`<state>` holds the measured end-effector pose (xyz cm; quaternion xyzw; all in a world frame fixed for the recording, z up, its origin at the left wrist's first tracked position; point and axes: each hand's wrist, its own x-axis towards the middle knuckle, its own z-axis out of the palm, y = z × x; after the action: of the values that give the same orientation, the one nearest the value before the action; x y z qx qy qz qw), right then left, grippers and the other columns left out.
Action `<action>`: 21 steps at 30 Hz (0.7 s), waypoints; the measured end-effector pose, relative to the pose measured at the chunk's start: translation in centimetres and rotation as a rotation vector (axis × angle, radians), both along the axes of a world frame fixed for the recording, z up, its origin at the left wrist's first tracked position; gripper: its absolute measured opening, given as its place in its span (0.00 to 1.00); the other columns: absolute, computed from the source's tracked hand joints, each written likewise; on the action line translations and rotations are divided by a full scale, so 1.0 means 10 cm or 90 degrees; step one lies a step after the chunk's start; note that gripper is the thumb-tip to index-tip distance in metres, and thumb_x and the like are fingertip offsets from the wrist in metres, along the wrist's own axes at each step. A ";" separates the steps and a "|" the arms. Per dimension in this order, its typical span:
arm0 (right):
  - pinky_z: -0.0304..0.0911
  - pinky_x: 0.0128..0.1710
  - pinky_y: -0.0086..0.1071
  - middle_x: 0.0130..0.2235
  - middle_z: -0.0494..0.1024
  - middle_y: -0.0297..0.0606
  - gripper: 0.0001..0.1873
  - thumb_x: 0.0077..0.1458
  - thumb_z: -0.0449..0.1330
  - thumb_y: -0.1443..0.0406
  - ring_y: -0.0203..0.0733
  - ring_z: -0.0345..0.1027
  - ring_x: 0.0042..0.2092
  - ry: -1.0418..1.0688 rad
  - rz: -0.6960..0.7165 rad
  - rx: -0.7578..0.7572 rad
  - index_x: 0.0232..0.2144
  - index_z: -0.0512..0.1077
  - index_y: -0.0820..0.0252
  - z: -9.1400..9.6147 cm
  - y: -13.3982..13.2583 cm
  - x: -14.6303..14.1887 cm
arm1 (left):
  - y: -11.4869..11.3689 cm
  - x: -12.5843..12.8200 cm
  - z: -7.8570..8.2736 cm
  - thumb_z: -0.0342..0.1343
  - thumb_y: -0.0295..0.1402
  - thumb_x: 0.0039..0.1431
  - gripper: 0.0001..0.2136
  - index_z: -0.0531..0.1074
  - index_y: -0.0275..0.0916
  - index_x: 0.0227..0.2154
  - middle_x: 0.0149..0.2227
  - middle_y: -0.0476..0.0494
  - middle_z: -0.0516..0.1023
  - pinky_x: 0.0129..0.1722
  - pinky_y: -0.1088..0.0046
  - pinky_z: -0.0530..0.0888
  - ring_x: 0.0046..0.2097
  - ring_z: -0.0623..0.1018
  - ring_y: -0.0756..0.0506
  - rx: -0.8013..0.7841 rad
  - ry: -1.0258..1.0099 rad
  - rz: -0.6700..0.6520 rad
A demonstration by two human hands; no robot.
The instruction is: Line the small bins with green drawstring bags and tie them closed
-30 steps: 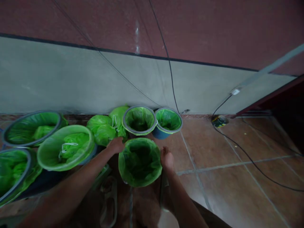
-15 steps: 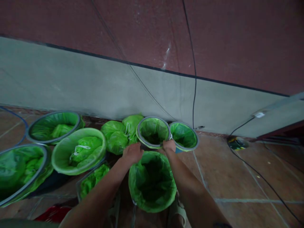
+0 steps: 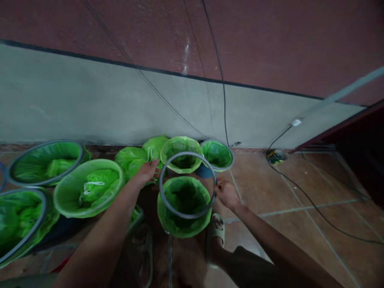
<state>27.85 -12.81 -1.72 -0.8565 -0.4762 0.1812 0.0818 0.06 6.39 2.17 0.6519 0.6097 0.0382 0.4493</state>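
A grey plastic bin ring (image 3: pixel 162 197) is raised over a lined bin (image 3: pixel 184 231), whose green bag is folded over the rim. My right hand (image 3: pixel 227 193) pinches the ring's right side. On the other side, my left hand (image 3: pixel 147 171) is beside the ring with its fingers apart, holding nothing that I can see. Behind the ring stands a second bin (image 3: pixel 181 143) lined in green, its folded bag edge bare. To its right is another lined bin (image 3: pixel 218 149) with a grey ring around its top.
Tied green bags (image 3: pixel 129 158) lie against the wall (image 3: pixel 90 108). Several lined bins stand at the left, one a green-rimmed bin (image 3: pixel 64 200) with a tied bag inside. A black cable (image 3: pixel 324 224) crosses the tiled floor (image 3: pixel 270 192) at right, past a small dark container (image 3: pixel 276 157).
The grey ring has come off the back bin and moved toward me in my right hand. My left hand has moved away to the left. The view has shifted right.
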 end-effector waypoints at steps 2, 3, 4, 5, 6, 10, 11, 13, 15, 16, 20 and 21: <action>0.57 0.31 0.28 0.32 0.79 0.40 0.10 0.58 0.54 0.66 0.39 0.72 0.33 0.018 0.018 -0.020 0.40 0.73 0.61 -0.08 -0.31 -0.09 | -0.15 0.01 -0.09 0.40 0.49 0.64 0.23 0.72 0.37 0.45 0.41 0.39 0.81 0.30 0.74 0.75 0.35 0.80 0.46 -0.111 -0.046 -0.038; 0.57 0.31 0.27 0.31 0.79 0.39 0.11 0.57 0.54 0.66 0.39 0.72 0.33 0.029 0.020 -0.022 0.42 0.72 0.61 -0.14 -0.42 -0.13 | -0.22 0.01 -0.15 0.45 0.47 0.62 0.20 0.74 0.36 0.41 0.38 0.41 0.81 0.29 0.75 0.74 0.34 0.79 0.46 -0.130 -0.022 -0.084; 0.56 0.31 0.27 0.31 0.79 0.38 0.13 0.57 0.54 0.66 0.38 0.72 0.33 0.037 0.018 -0.024 0.44 0.71 0.62 -0.20 -0.49 -0.17 | -0.28 0.01 -0.23 0.49 0.44 0.60 0.17 0.75 0.36 0.37 0.35 0.42 0.80 0.27 0.75 0.73 0.32 0.78 0.47 -0.128 0.012 -0.138; 0.56 0.31 0.27 0.30 0.79 0.38 0.13 0.57 0.54 0.66 0.38 0.72 0.33 0.044 0.014 -0.028 0.45 0.71 0.62 -0.25 -0.52 -0.19 | -0.33 0.01 -0.31 0.51 0.41 0.58 0.14 0.75 0.36 0.34 0.32 0.43 0.79 0.26 0.76 0.72 0.31 0.78 0.47 -0.116 0.046 -0.192; 0.56 0.31 0.27 0.31 0.79 0.38 0.14 0.57 0.55 0.66 0.38 0.73 0.33 0.048 0.008 -0.033 0.46 0.70 0.62 -0.31 -0.53 -0.21 | -0.35 0.01 -0.38 0.52 0.38 0.56 0.12 0.75 0.35 0.33 0.30 0.44 0.79 0.25 0.77 0.71 0.30 0.77 0.47 -0.098 0.072 -0.234; 0.58 0.32 0.27 0.35 0.80 0.40 0.15 0.59 0.54 0.65 0.41 0.74 0.36 0.049 -0.002 -0.056 0.48 0.69 0.61 -0.43 -0.40 -0.25 | -0.35 -0.03 -0.59 0.50 0.34 0.56 0.11 0.75 0.36 0.33 0.28 0.47 0.78 0.25 0.79 0.69 0.28 0.76 0.49 0.002 0.123 -0.278; 0.59 0.33 0.28 0.37 0.81 0.42 0.16 0.59 0.53 0.64 0.42 0.75 0.38 0.044 0.001 -0.061 0.48 0.69 0.61 -0.45 -0.36 -0.27 | -0.34 -0.04 -0.62 0.49 0.34 0.57 0.11 0.75 0.36 0.33 0.28 0.47 0.78 0.25 0.79 0.69 0.28 0.76 0.50 0.028 0.143 -0.285; 0.60 0.36 0.30 0.41 0.80 0.45 0.17 0.60 0.52 0.63 0.44 0.75 0.42 0.029 0.008 -0.071 0.50 0.68 0.61 -0.47 -0.29 -0.30 | -0.33 -0.05 -0.64 0.49 0.34 0.57 0.11 0.76 0.36 0.32 0.28 0.46 0.78 0.27 0.79 0.69 0.29 0.76 0.49 0.069 0.184 -0.307; 0.61 0.39 0.31 0.43 0.80 0.47 0.18 0.61 0.51 0.63 0.46 0.75 0.44 0.012 0.013 -0.088 0.52 0.67 0.62 -0.50 -0.26 -0.33 | -0.33 -0.06 -0.66 0.51 0.35 0.57 0.11 0.77 0.37 0.31 0.27 0.46 0.78 0.29 0.78 0.70 0.30 0.77 0.49 0.091 0.217 -0.322; 0.62 0.40 0.32 0.44 0.80 0.48 0.18 0.61 0.51 0.63 0.47 0.75 0.45 0.004 0.013 -0.095 0.52 0.67 0.63 -0.51 -0.24 -0.34 | -0.33 -0.06 -0.67 0.51 0.34 0.56 0.10 0.77 0.38 0.30 0.27 0.46 0.78 0.30 0.78 0.70 0.32 0.78 0.48 0.097 0.228 -0.325; 0.63 0.40 0.32 0.45 0.79 0.47 0.19 0.62 0.50 0.62 0.47 0.74 0.46 -0.012 0.009 -0.131 0.53 0.66 0.62 -0.57 -0.25 -0.33 | -0.34 -0.01 -0.75 0.51 0.33 0.57 0.11 0.78 0.36 0.31 0.31 0.43 0.80 0.37 0.76 0.71 0.38 0.79 0.45 0.115 0.257 -0.353; 0.63 0.40 0.32 0.44 0.80 0.46 0.19 0.62 0.50 0.62 0.47 0.74 0.46 -0.015 0.007 -0.140 0.53 0.66 0.61 -0.58 -0.26 -0.33 | -0.35 0.00 -0.77 0.51 0.32 0.57 0.11 0.78 0.36 0.30 0.32 0.42 0.80 0.38 0.76 0.71 0.40 0.79 0.45 0.117 0.264 -0.365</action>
<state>24.56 -15.40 -7.57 -0.8596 -0.4593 0.2229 -0.0197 0.07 2.87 -5.56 0.8277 0.4744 -0.1678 0.2485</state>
